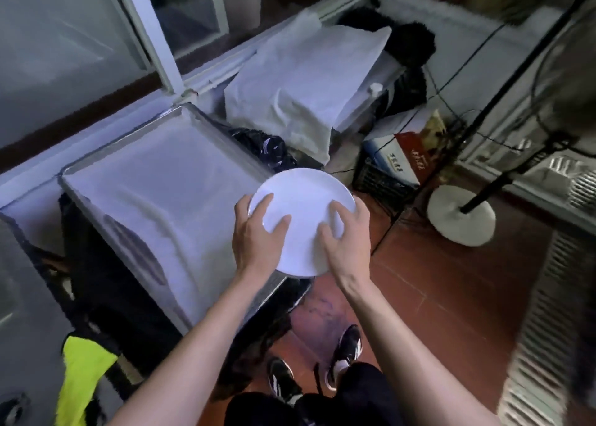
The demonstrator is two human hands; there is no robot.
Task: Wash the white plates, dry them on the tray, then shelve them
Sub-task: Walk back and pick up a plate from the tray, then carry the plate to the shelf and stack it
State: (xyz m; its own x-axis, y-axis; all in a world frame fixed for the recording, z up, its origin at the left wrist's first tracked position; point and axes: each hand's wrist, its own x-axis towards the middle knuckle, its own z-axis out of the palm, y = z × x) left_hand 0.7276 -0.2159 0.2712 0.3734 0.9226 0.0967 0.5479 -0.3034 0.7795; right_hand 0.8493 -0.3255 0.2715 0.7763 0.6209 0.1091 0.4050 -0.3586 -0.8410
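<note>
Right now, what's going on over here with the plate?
A person holds a white plate in both hands, the left hand on its left edge and the right hand on its right, fingers spread over its face. The plate hangs over the near right corner of a metal tray lined with white cloth. No other plate lies on the tray, and whether this one touches it cannot be told.
</note>
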